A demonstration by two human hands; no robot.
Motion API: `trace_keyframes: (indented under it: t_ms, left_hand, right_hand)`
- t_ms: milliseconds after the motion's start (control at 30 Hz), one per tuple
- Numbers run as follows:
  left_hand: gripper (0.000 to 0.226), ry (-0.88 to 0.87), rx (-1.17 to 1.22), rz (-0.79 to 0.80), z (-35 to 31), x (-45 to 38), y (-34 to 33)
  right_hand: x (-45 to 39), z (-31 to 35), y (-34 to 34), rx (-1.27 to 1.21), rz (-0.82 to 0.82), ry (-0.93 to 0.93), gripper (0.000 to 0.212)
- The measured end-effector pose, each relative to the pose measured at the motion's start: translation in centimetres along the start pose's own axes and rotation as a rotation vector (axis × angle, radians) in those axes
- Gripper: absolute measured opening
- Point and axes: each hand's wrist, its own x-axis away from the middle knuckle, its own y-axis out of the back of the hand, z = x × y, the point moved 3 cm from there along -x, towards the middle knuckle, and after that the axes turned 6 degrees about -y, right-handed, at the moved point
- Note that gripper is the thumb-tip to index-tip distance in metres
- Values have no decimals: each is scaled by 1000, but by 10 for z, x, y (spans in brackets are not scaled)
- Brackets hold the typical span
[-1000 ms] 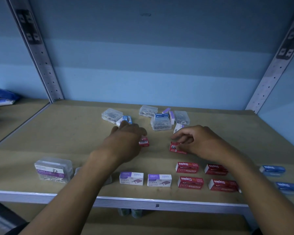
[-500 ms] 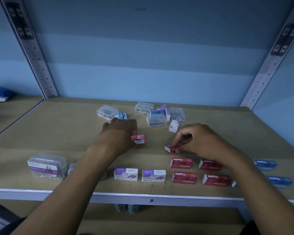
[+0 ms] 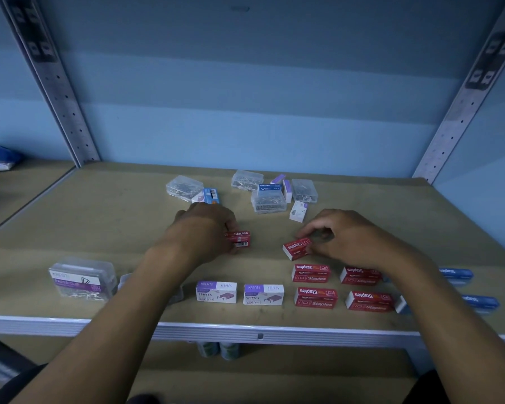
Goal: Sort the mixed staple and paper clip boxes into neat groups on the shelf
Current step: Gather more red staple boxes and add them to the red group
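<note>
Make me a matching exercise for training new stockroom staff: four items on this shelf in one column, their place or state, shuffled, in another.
Items
1. red staples box with barcode
2. tilted red staples box
3. two purple-and-white staples boxes
4. labelled clear paper clip box

Places
A. front left of the shelf
B. in the left hand grip
C. side by side at front centre
D. in the right hand grip

Pairs: 1-B, 2-D, 3-C, 4-A

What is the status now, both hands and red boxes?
Left hand grips one red staples box. Right hand pinches another red staples box. Four red boxes already grouped. Path clear.
</note>
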Motion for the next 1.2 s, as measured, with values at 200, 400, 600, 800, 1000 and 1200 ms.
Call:
trace_keyframes:
  t_ms: [200,400,600,800,1000,1200]
  left_hand:
    - [24,-3,-10,10,-1,1,-1]
    - [13,-27,132,51,-1,6,8]
    - [12,-83,140,105,1,11,12]
    - [38,-68,5,160,-1,11,0]
    - [39,-93,131,134,-4,12,1]
    - [27,-147,199,60,-5,13,3]
  right_hand:
    - [2,2,1,18,3,-16,26]
    - [6,3,3,-48,-7,-52,22]
    - [8,3,4,-151,-6,-50,27]
    - [6,5,4,-263,-15,21,27]
    - [7,9,7,-255,-45,56,43]
    - [9,17,8,-208,-76,87,65]
